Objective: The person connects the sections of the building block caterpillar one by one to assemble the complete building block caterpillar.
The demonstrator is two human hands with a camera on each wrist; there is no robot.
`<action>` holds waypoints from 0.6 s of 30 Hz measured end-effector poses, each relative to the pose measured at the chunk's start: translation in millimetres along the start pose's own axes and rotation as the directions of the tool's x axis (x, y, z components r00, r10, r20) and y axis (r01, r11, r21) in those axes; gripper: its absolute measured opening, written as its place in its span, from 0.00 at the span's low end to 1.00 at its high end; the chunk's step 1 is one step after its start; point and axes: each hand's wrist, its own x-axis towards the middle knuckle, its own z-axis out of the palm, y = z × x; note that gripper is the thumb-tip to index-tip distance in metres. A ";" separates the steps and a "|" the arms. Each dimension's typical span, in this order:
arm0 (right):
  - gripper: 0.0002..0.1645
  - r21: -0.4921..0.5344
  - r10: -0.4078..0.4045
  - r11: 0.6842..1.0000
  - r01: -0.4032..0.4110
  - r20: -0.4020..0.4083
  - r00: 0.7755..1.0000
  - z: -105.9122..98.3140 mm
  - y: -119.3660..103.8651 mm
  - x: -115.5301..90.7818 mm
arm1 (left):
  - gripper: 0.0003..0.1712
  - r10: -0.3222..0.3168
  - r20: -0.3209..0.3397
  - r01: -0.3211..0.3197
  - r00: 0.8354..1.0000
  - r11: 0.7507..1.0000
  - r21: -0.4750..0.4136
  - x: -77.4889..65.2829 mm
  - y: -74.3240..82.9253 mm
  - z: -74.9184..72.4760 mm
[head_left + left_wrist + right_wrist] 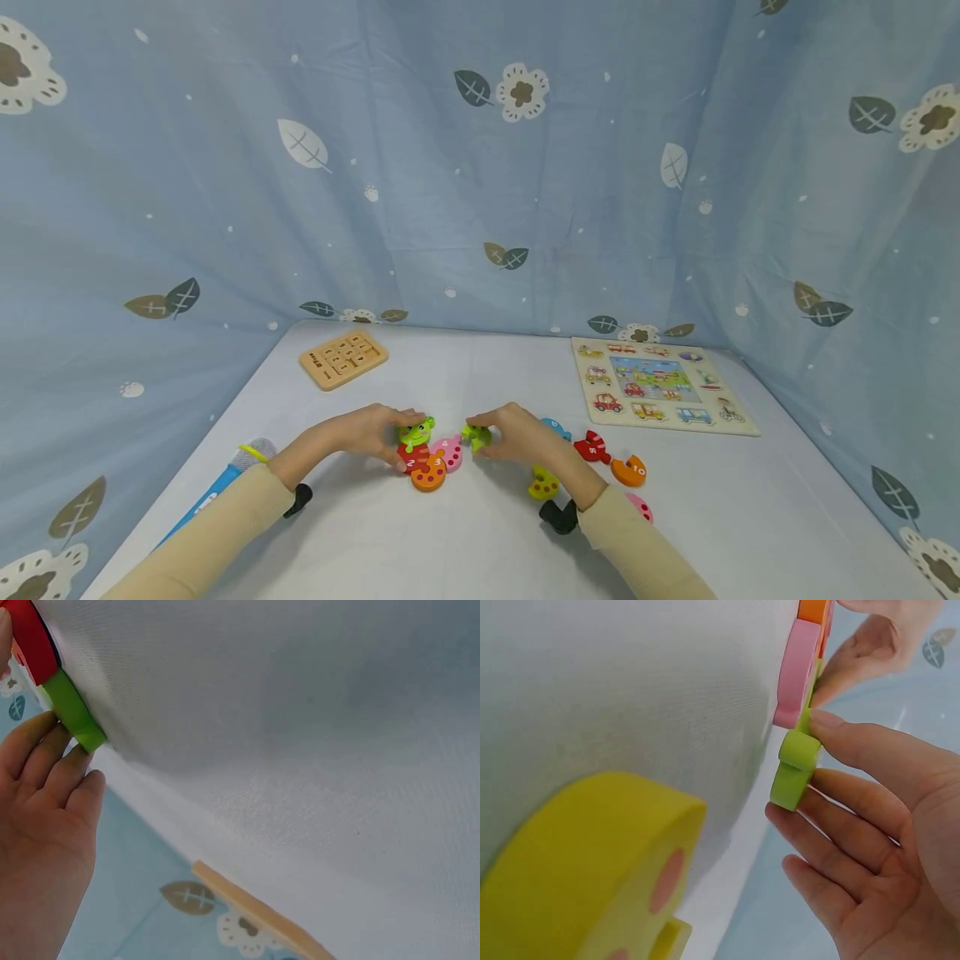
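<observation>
Several wooden number puzzle pieces lie joined in the middle of the table: a green smiling head (417,431), a red piece marked 2 (412,460), an orange 3 (429,475) and a pink 4 (451,452). My left hand (367,429) grips this group from the left, thumb by the red piece and fingers against the green head. To the right of the pink piece, my right hand (516,432) pinches a light green puzzle piece (791,776) between thumb and fingers. Its number is hidden. In the head view a narrow gap shows between it and the pink piece.
Loose puzzle pieces lie around the right forearm: blue (556,428), red (592,447), orange 10 (628,472), yellow (543,483) and pink (640,505). A black object (558,517) is beside them. A wooden number board (343,359), picture puzzle board (666,385) and toy microphone (217,485) stand farther out.
</observation>
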 end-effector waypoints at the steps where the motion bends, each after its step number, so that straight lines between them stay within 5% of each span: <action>1: 0.29 0.002 -0.002 1.000 0.002 0.000 1.000 0.0 0.0 0.7 | 0.48 0.001 0.000 -0.001 1.000 1.000 0.000 0.3 0.0 -0.3; 18: 0.28 -0.047 -0.062 0.997 0.064 0.044 0.997 3.3 -5.0 16.9 | 0.47 0.003 -0.005 -0.003 1.000 1.000 0.002 0.1 1.9 -1.1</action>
